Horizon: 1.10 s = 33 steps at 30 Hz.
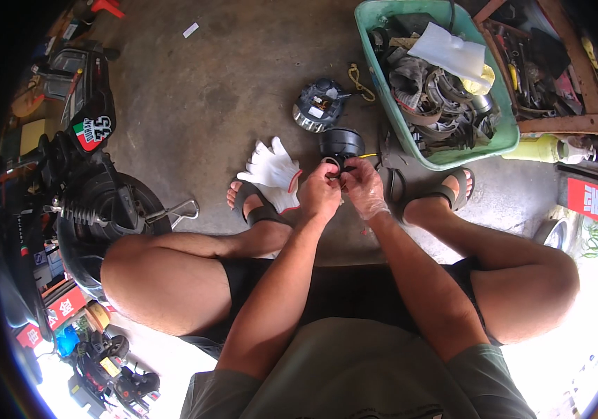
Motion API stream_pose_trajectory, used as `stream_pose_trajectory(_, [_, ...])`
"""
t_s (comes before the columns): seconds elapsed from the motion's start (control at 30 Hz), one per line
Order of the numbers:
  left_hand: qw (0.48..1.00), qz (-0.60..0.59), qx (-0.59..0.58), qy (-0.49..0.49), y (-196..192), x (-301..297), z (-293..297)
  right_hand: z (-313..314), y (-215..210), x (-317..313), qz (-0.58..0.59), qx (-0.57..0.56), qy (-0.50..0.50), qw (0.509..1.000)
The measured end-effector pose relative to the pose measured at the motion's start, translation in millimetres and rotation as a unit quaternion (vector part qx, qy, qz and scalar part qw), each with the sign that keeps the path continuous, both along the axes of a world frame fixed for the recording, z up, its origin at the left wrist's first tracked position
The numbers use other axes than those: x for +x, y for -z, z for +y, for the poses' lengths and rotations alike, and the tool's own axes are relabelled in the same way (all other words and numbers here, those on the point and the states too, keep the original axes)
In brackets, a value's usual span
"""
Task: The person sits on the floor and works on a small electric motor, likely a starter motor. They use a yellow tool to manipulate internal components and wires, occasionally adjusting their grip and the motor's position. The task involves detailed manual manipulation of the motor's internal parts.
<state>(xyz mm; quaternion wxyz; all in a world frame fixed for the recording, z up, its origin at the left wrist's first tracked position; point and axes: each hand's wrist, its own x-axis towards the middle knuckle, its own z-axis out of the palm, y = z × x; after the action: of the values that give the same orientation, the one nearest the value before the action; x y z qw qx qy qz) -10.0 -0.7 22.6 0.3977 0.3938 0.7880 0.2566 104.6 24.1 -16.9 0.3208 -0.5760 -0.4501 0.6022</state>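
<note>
Between my feet, my left hand (320, 193) and my right hand (364, 190) are closed close together at the near end of a black round part (341, 142). It has a wide ribbed drum, and a small pale ring shows at my left fingertips. My fingers hide most of its near end. A thin clear film, like a plastic glove, covers my right hand. Just beyond lies a second round unit (318, 106), black on top with a silvery ribbed rim and a white label. White work gloves (271, 167) with red cuff edging lie left of my hands.
A green plastic tub (440, 162) full of worn metal parts and rags stands at the right. Near it lies a yellow cord (359, 82). A motorbike wheel (107, 202) with its stand is close to my left knee. Tools fill a rusty-framed rack (571, 126) at far right.
</note>
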Motion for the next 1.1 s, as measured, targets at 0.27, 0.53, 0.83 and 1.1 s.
stream_pose_trajectory(0.27, [0.997,0.055,0.048,0.034,4.8,-1.7,-2.8,9.8,-6.1,-1.4,0.086,-0.084,-0.014,0.993])
stream_pose_trajectory(0.53, [0.995,0.065,-0.025,0.075,14.5,-8.9,-4.1,0.5,17.9,18.9,-0.153,-0.113,-0.149,0.970])
stream_pose_trajectory(0.83, [0.997,-0.070,-0.032,0.020,27.7,-13.3,-2.9,11.2,-23.3,27.8,0.021,-0.289,-0.084,0.953])
stream_pose_trajectory(1.1, [0.923,-0.345,-0.147,-0.087,10.8,-16.6,1.2,14.6,-13.0,33.3,-0.024,-0.225,-0.139,0.964])
